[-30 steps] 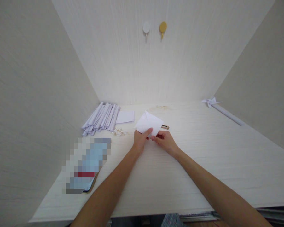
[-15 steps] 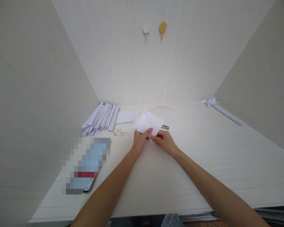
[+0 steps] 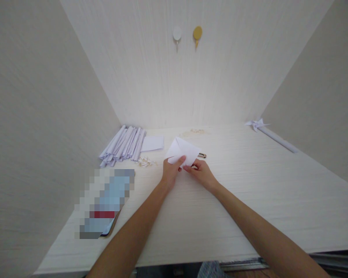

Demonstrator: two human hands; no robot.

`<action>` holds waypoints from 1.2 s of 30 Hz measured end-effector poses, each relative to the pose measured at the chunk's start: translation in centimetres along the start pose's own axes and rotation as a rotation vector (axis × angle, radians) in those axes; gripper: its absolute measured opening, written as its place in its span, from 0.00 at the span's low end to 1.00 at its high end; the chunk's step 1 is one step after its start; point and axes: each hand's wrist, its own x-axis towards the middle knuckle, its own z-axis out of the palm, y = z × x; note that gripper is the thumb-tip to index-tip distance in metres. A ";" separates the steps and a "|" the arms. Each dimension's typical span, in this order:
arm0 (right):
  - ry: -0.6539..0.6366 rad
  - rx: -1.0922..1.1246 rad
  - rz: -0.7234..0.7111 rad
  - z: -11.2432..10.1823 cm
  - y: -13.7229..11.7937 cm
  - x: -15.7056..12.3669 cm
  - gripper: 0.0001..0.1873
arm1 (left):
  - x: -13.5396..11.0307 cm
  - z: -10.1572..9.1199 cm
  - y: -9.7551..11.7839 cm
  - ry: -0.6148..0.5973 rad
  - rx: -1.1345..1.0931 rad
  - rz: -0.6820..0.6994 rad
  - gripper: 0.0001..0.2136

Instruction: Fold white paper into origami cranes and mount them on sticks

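Pale table point(image 3: 249, 193) with rolled papers point(image 3: 123, 146), flat sheet point(image 3: 152, 143), pinwheel point(image 3: 256, 124).

Two bare forearms, left grip point(image 3: 170, 172), right grip point(image 3: 202, 174), grey-blue patterned fabric point(image 3: 211, 269) below.

Both bare arms reach forward and converge, the left forearm point(image 3: 133, 235) from the near left and the right forearm point(image 3: 263, 233) from the near right. The left hand point(image 3: 170, 173) is pinched shut, thumb raised past its fingers. The right hand point(image 3: 202, 174) pinches too, with its fingertips just beside the left thumb.
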 end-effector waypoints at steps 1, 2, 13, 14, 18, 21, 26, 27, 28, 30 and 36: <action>0.007 -0.002 0.002 0.0 0.0 0.0 0.09 | 0.1 -0.1 0.1 0.023 -0.021 0.008 0.15; 0.019 -0.008 0.004 0.0 0.0 0.0 0.09 | 0.2 -0.1 0.2 0.050 -0.048 0.019 0.15; 0.369 0.396 0.168 -0.5 -0.6 0.1 0.13 | 0.1 -0.3 0.2 -0.007 -0.016 0.023 0.10; 0.395 0.441 0.172 -0.5 -0.7 0.1 0.14 | -0.1 -0.2 0.2 -0.038 0.009 0.005 0.09; 0.405 0.517 0.158 -0.8 -1.0 0.1 0.16 | -0.7 0.3 0.1 -0.127 0.062 -0.041 0.11; 0.380 0.499 0.146 -0.7 -1.0 0.1 0.17 | -0.8 0.4 0.1 -0.121 0.017 -0.029 0.13; 0.164 0.283 0.119 -0.3 -1.0 -0.1 0.18 | -0.5 0.3 0.1 -0.053 -0.027 -0.033 0.12; 0.108 0.222 0.105 -0.2 -1.0 -0.2 0.19 | -0.5 0.3 0.2 -0.042 -0.039 -0.035 0.12; 0.064 0.174 0.091 -0.2 -1.0 -0.3 0.19 | -0.4 0.3 0.2 -0.027 -0.053 -0.035 0.11; 0.018 0.128 0.077 -0.1 -1.1 -0.3 0.20 | -0.4 0.2 0.3 -0.009 -0.079 -0.037 0.11; -0.003 0.134 0.080 -0.2 -1.1 -0.3 0.18 | -0.4 0.3 0.4 0.000 -0.094 -0.044 0.10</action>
